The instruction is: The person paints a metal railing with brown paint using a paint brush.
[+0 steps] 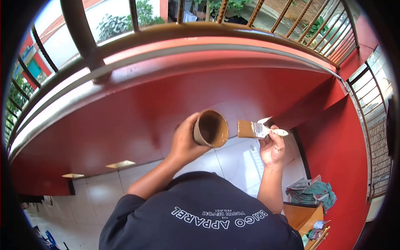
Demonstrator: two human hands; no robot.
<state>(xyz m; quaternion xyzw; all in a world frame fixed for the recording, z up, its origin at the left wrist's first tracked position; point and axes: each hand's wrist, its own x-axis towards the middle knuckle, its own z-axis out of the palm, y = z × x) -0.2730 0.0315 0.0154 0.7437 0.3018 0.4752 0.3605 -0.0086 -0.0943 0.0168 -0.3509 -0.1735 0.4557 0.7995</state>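
My left hand (186, 139) is wrapped round a cup (201, 143) with brown paint coating its inside. The cup is tilted, so its mouth faces me; how much paint it holds is hard to see in the shadow. In my right hand (273, 148) is a flat paintbrush (260, 129), pinched by its pale handle. Brown paint covers its bristles, which point left toward the cup but stay a short gap away from it. Dark smudges mark my right palm and fingers.
Ahead stands a low red wall (166, 100), topped by a brown metal railing (200, 30) with upright bars. White tiles (104, 187) cover the floor. At the lower right, a green checked cloth (312, 193) lies beside a wooden cabinet (298, 216) with small jars. Another barred section (373, 137) rises at the right.
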